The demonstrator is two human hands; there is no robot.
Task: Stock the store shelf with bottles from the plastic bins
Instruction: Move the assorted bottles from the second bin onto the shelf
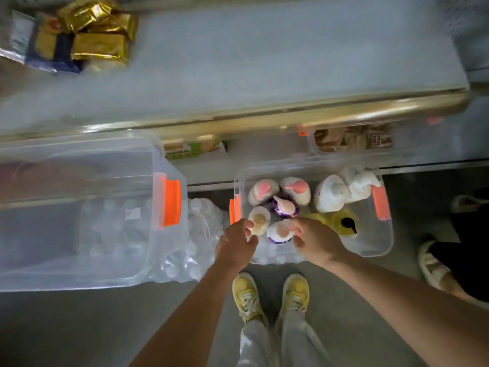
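Both hands (277, 242) reach into the bin (381, 247), fingers (248, 230) curled around bottle caps (grip unclear).

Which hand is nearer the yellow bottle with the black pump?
Right. The right hand is just left of the yellow bottle, reaching a purple-and-white bottle. The left hand is farther left, at the bin's left edge.

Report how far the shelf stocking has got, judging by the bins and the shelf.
Done: nothing that shows; the shelf carries only gold packets at its left end, no bottles. In hand: the left hand and right hand reach into the small bin, each closing on a pump bottle top, neither lifted. Left: every bottle in that bin. The large bin looks empty.
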